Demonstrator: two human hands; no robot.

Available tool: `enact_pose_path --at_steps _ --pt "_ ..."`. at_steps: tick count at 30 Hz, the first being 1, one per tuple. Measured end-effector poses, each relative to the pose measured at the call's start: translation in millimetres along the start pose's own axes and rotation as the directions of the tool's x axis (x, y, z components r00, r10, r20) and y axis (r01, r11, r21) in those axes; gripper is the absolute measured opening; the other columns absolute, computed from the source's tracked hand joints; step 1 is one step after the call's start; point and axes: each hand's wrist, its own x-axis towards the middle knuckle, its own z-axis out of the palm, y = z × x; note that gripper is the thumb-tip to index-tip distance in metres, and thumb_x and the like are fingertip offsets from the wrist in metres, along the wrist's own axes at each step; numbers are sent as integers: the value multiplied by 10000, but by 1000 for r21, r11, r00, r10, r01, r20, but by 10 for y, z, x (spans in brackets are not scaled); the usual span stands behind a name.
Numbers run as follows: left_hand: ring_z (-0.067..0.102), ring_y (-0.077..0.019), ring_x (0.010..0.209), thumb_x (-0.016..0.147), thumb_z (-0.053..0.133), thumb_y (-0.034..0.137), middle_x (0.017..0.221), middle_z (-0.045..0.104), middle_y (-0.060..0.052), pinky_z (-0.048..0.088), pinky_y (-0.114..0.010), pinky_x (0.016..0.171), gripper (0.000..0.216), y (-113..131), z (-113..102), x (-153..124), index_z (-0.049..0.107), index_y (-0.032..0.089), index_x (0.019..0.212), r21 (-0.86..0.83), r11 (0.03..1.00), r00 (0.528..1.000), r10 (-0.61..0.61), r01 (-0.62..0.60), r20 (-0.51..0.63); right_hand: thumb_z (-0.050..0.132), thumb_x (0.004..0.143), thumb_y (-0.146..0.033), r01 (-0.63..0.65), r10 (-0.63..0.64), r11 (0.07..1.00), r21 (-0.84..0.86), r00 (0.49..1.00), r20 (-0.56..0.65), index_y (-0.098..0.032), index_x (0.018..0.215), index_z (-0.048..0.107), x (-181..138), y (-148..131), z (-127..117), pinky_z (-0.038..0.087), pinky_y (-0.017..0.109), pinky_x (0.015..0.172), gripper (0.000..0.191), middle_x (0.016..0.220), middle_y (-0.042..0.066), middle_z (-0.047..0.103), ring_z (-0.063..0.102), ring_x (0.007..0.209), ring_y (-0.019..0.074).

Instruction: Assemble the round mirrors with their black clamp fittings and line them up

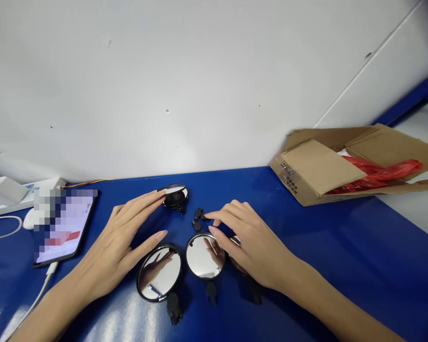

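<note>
My left hand (128, 232) is open, its fingers stretched out and thumb apart, with the fingertips at the edge of a round mirror (176, 191) that stands on the table against black round parts. My right hand (251, 235) has its fingers loosely bent, and the index fingertip reaches a small cluster of black plastic pieces (199, 214). Thumb and index are apart. In front lie a left round mirror (160, 274) and a middle round mirror (206, 256), each with a black clip at its lower edge. A right round mirror (238, 261) is mostly hidden under my right hand.
A phone (66, 228) with a white cable lies at the left, beside a white power strip (39, 194). At the back right stands an open cardboard box (306, 166) holding a red plastic bag (378, 173). A white wall (207, 95) rises behind the blue table (288, 218).
</note>
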Motion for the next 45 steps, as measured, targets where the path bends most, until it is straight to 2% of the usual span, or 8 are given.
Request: enact_pose_path --at_steps 6,14,19,24,28,35,40,45 --pt "337 -235 1720 1200 564 299 1863 393 -37 279 -393 1352 638 159 -63 -17 338 283 1797 72 985 982 162 -155 -101 533 1199 -303 -4 17 976 218 998 -59 -260 1340 724 1 -59 -29 409 485 1164 241 1109 24 761 677 1031 219" --pt "278 -236 1740 1170 542 102 1787 527 -129 274 -437 1300 606 525 -4 -49 382 127 1754 117 925 932 363 -360 -5 604 1171 -447 -26 56 850 526 998 -41 -234 878 656 -2 -224 -38 509 346 869 366 962 23 704 630 926 207" --pt "302 -225 1733 1118 562 31 1724 609 -121 299 -450 1282 608 597 -9 -76 449 134 1706 132 910 916 399 -392 -30 538 1197 -448 -60 81 801 596 997 -9 -235 945 699 -25 -250 -18 497 351 850 367 978 24 708 624 907 201" --pt "369 -288 1708 1055 659 84 1740 549 -169 358 -495 1308 460 613 18 -121 564 146 1501 5 926 920 377 -378 -110 453 1222 -401 -70 95 808 585 995 -11 -226 942 635 -68 -257 -16 441 352 773 377 897 1 631 553 820 178" --pt "435 -335 1669 1039 734 88 1830 367 -186 450 -503 1276 454 565 52 -127 558 193 1445 -76 941 924 305 -330 -230 421 1200 -277 99 -79 876 472 995 -63 -226 920 538 -60 -310 -2 400 367 800 308 861 -14 567 476 803 178" --pt "592 -311 1571 1096 746 203 1647 639 -107 598 -495 1210 532 439 155 -145 553 331 1575 -295 951 976 29 -93 -216 396 1156 -175 219 -215 925 310 975 -47 -223 982 560 -49 -375 29 409 403 832 244 899 17 634 500 814 206" --pt "586 -349 1577 987 902 229 1620 659 -118 586 -536 1261 752 482 167 -131 525 331 1630 -331 928 955 71 -169 -288 408 1166 -173 216 -215 948 235 976 -28 -220 1004 592 -79 -405 23 445 407 845 250 896 29 664 531 829 220" --pt "716 -333 1426 1033 782 116 1727 537 -143 722 -399 1001 724 548 163 -151 517 324 1674 -227 958 960 112 -173 -258 393 1213 -238 212 -217 958 195 976 2 -212 1018 621 -100 -495 -6 503 412 954 301 953 47 706 600 894 230"
